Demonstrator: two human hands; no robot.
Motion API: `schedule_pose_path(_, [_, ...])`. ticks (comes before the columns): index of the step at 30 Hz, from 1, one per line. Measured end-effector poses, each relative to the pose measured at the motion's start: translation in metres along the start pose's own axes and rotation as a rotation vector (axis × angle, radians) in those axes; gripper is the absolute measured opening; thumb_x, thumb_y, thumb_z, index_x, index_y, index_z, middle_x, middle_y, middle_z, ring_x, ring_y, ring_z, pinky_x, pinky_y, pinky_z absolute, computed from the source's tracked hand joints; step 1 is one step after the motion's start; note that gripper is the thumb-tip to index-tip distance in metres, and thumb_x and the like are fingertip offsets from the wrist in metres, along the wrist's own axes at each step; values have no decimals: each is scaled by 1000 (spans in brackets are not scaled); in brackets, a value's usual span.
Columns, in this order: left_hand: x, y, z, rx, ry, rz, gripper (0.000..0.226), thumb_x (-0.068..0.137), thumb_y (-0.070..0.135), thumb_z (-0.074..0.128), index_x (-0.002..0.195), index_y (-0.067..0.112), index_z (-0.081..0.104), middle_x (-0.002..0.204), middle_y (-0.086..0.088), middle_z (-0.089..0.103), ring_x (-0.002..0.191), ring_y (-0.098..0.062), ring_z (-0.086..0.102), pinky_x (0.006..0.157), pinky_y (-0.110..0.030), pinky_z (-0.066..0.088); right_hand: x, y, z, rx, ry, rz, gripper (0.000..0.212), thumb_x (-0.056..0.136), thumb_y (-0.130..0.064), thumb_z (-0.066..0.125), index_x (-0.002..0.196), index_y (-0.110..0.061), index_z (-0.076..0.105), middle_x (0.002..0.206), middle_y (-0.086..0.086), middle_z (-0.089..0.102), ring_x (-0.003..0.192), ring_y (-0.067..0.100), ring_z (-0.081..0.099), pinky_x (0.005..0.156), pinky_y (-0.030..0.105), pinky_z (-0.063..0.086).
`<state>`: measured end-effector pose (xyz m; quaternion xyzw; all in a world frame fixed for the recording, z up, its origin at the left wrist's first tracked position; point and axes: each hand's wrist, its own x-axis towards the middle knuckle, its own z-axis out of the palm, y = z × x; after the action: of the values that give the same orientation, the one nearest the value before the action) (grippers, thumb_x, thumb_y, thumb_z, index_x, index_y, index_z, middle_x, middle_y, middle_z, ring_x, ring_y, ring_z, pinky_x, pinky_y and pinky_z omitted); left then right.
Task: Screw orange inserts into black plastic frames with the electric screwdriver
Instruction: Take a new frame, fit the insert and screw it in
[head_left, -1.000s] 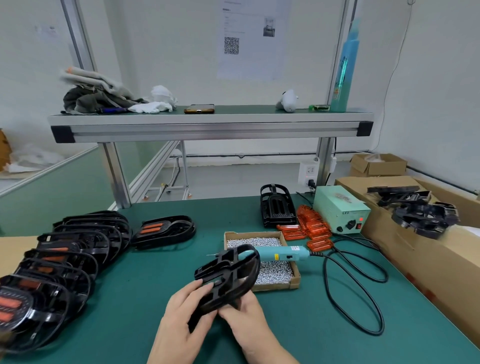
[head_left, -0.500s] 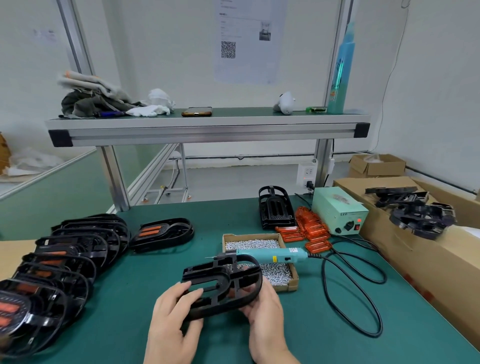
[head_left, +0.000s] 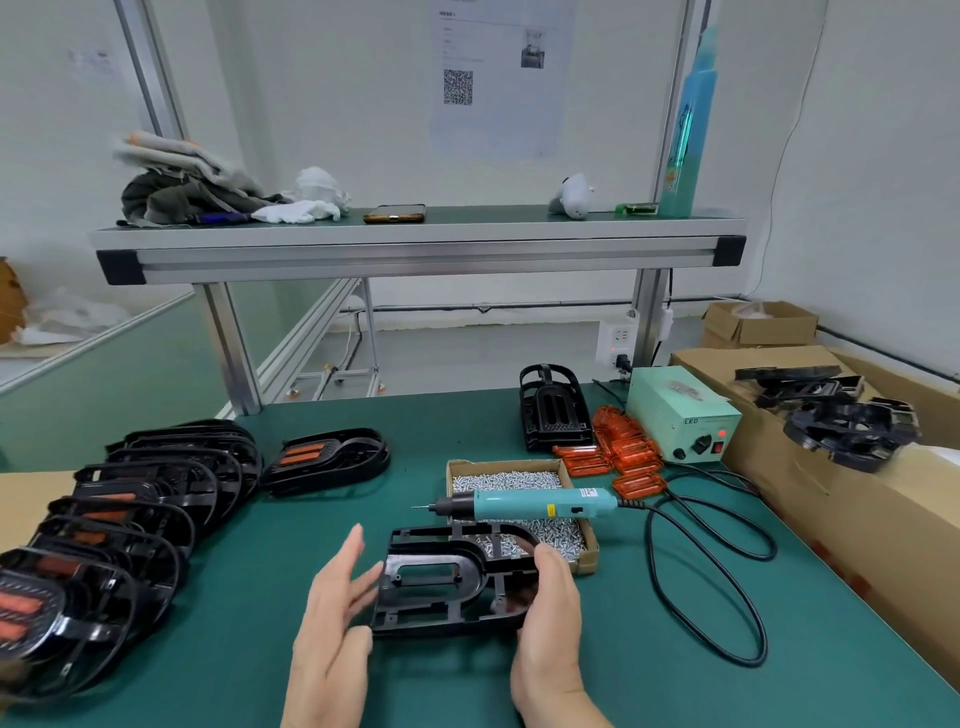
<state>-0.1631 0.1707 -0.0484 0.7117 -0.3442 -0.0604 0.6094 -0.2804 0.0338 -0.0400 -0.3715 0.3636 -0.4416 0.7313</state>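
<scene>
Along the left edge of the bench (head_left: 249, 649) a row of finished frames (head_left: 130, 519) lay overlapping one another, with orange showing in them. Just beside the far end of this row one single finished frame (head_left: 327, 460) lay flat. Between the row and the hands there was a wide strip of bare green surface reaching to the near edge.

The left hand (head_left: 332, 618) was open, with its fingers straight and spread. It was at the square left end of the black frame (head_left: 470, 577), and its thumb was at the near left corner of the frame. The frame was near the near edge, about the middle of the bench, with its hollow side up. I could not tell whether it rested on the surface or was lifted a little. The right hand (head_left: 550, 613) gripped its rounded right end, the fingers curled around the rim.

Just behind the frame stood the screw box (head_left: 450, 473). The electric screwdriver (head_left: 535, 504) lay across it, its tip pointing toward the left edge. The cable (head_left: 727, 571) made loose loops on the surface to the right of the hands. Farther back the orange inserts (head_left: 623, 457) were heaped between an upright frame (head_left: 553, 415) and the green power unit (head_left: 680, 415). Along the right edge a carton (head_left: 810, 499) carried loose frames (head_left: 852, 431).
</scene>
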Motion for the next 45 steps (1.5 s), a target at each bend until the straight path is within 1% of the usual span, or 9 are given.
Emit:
schedule_pose_path(3, [11, -3, -2, -152, 92, -245, 57, 95, -19, 35, 133, 18, 55, 135, -8, 57, 108, -28, 64, 107, -45, 44, -2, -1, 1, -36, 8, -55, 29, 105, -21, 47, 96, -38, 68, 94, -33, 68, 94, -21, 56, 96, 24, 36])
schedule_pose_path(4, [9, -3, 0, -115, 129, -243, 47, 100, -11, 37, 126, 21, 61, 124, -9, 65, 97, -27, 66, 104, -42, 46, -2, 0, 1, -70, -5, -83, 33, 104, -19, 46, 95, -38, 71, 95, -32, 70, 94, -21, 57, 92, 21, 37])
schedule_pose_path(7, [-1, -2, 6, 70, 151, -198, 29, 93, 10, 66, 108, 34, 70, 79, 2, 70, 63, -2, 58, 72, -6, 44, -6, -1, 2, -154, -43, -156, 42, 104, -14, 44, 96, -41, 76, 105, -25, 71, 101, -14, 59, 88, 18, 39])
schedule_pose_path(9, [-1, -8, 9, 158, 114, -184, 30, 84, 10, 76, 108, 27, 70, 72, 1, 65, 60, -3, 56, 65, -3, 42, -7, -1, 2, -188, -32, -190, 43, 103, -14, 46, 95, -45, 74, 103, -23, 71, 100, -12, 59, 84, 16, 41])
schedule_pose_path(14, [-1, -9, 5, 223, 72, -166, 33, 83, 14, 77, 105, 34, 64, 76, 14, 63, 61, -6, 56, 64, -7, 42, -1, 4, -3, -242, 45, -215, 34, 98, -9, 54, 92, -34, 77, 105, -16, 66, 97, -11, 60, 85, 16, 41])
schedule_pose_path(20, [-2, -7, 4, 263, 64, -127, 35, 86, 14, 74, 100, 41, 59, 73, 9, 63, 61, -8, 54, 64, -9, 41, -2, 6, -3, -340, 56, -254, 36, 97, -1, 50, 98, -29, 71, 110, -13, 63, 101, -12, 56, 98, 23, 41])
schedule_pose_path(25, [-2, -7, 3, 265, 53, -97, 36, 88, 5, 68, 101, 38, 60, 71, 7, 64, 63, -8, 55, 64, -9, 40, -4, 4, -3, -458, 55, -323, 42, 94, 9, 44, 97, -27, 66, 109, -13, 59, 103, -14, 52, 91, 8, 37])
schedule_pose_path(31, [-2, -10, 3, 262, 57, -115, 40, 88, 5, 65, 100, 43, 58, 71, 9, 64, 64, -10, 55, 65, -15, 42, -6, 7, -5, -638, 6, -385, 49, 88, 16, 41, 101, -27, 60, 111, -12, 55, 112, 11, 53, 103, 27, 37])
schedule_pose_path(45, [-1, -9, 5, 417, 102, -79, 28, 83, 6, 71, 89, 33, 66, 77, 8, 56, 69, -8, 56, 68, -19, 40, -8, 4, -7, -689, -47, -325, 56, 87, 18, 41, 95, -33, 61, 108, -12, 58, 107, 2, 55, 97, 21, 42])
